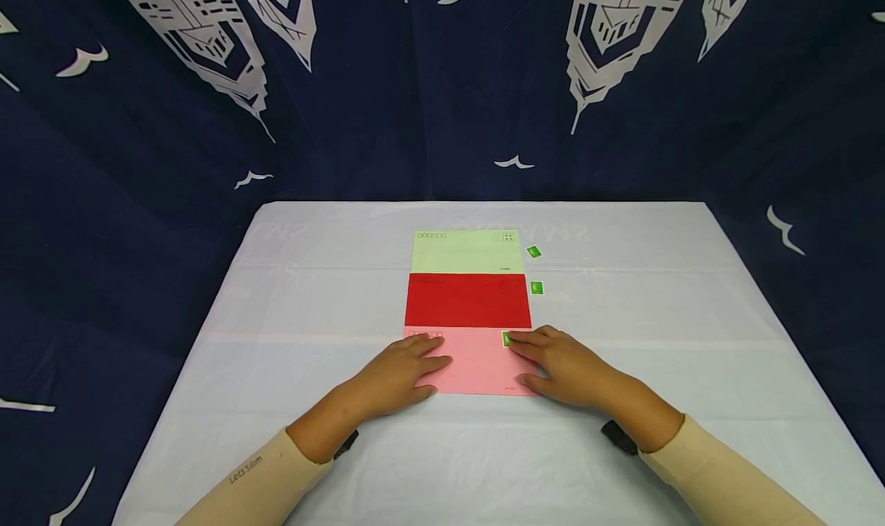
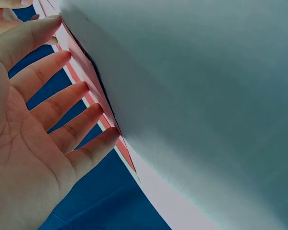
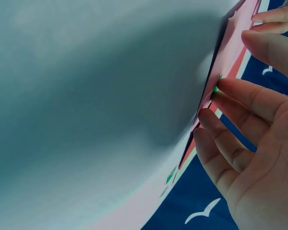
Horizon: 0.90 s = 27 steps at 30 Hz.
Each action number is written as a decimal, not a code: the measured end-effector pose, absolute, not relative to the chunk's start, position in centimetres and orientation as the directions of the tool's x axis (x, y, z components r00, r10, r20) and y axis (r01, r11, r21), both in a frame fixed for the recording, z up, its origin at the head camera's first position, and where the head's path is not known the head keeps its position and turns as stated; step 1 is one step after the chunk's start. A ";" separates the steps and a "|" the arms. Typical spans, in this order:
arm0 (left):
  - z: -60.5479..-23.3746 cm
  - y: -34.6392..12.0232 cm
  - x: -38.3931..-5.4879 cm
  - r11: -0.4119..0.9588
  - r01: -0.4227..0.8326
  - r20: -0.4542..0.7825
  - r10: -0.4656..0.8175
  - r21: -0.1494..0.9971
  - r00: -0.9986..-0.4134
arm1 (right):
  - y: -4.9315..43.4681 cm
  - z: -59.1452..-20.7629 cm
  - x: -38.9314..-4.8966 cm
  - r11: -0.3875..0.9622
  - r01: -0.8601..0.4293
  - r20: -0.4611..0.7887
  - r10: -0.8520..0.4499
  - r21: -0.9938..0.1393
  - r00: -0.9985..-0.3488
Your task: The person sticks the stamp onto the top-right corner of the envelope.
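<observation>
A pink envelope lies flat on the table, nearest to the person. The left hand rests on its left end with spread, straight fingers; the left wrist view shows those fingertips along the envelope. At the other end the right hand touches a green stamp at the envelope's upper right corner, its fingertips covering part of the stamp. In the right wrist view the right fingers are extended, and a bit of the green stamp shows by the fingertips.
A red envelope lies just beyond the pink one, and a light green envelope beyond that. Two loose green stamps, a nearer stamp and a farther stamp, lie to their right. A white cloth covers the table; a dark blue curtain hangs behind.
</observation>
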State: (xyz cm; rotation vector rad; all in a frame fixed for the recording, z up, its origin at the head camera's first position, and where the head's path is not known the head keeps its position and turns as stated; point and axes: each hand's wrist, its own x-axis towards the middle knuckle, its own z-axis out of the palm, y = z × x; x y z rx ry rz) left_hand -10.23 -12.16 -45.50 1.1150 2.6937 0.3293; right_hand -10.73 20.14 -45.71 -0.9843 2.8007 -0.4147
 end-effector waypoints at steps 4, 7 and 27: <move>-45.5 -12.2 -10.2 0.693 0.665 -0.108 0.711 0.278 -0.695 | 20.2 -45.8 -10.8 0.739 -0.607 -0.029 -0.641 -0.292 -0.767; -45.6 -12.1 -10.2 0.697 0.658 -0.111 0.706 0.285 -0.699 | 20.1 -45.8 -11.0 0.730 -0.626 -0.011 -0.653 -0.275 -0.757; -45.6 -12.0 -10.2 0.701 0.656 -0.113 0.703 0.281 -0.702 | 19.9 -45.3 -11.7 0.732 -0.622 -0.052 -0.658 -0.277 -0.751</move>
